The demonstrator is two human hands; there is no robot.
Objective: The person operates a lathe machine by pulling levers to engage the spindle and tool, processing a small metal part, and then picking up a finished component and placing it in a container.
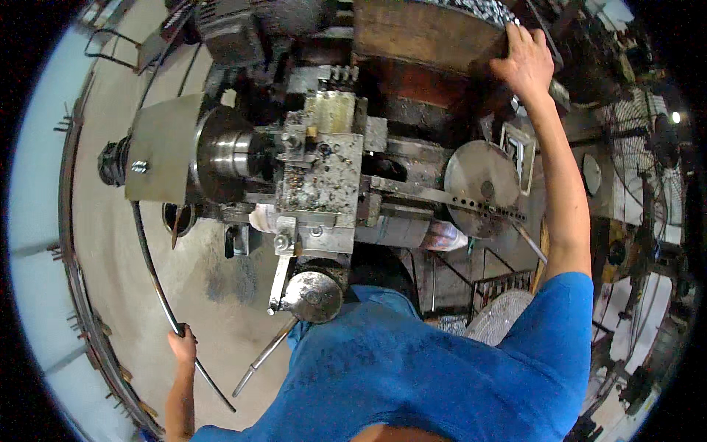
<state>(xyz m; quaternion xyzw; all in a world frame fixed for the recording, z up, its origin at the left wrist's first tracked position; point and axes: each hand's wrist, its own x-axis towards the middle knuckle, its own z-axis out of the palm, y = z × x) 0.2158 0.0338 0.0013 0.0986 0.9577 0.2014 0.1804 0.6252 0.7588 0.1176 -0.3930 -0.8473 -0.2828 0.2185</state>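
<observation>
My left hand (183, 345) is closed round a long dark bar (157, 283), which runs up toward the left end of a lathe. At the far right my right hand (527, 62) lies over the corner of a brown box (427, 40), fingers apart, beside a heap of small shiny metal pieces (486, 9). Whether its fingertips touch any piece is hard to make out. Between my arms stands the lathe, with its round chuck (217, 155), an oily tool slide (320, 173) strewn with chips, and a small handwheel (313, 296) close to my body.
A large metal disc (482, 184) stands right of the slide, a perforated bar in front of it. A flat guard plate (166, 151) covers the lathe's left end. A metal handle (261, 362) slants down near my shirt. A fan cage (637, 140) stands at the right.
</observation>
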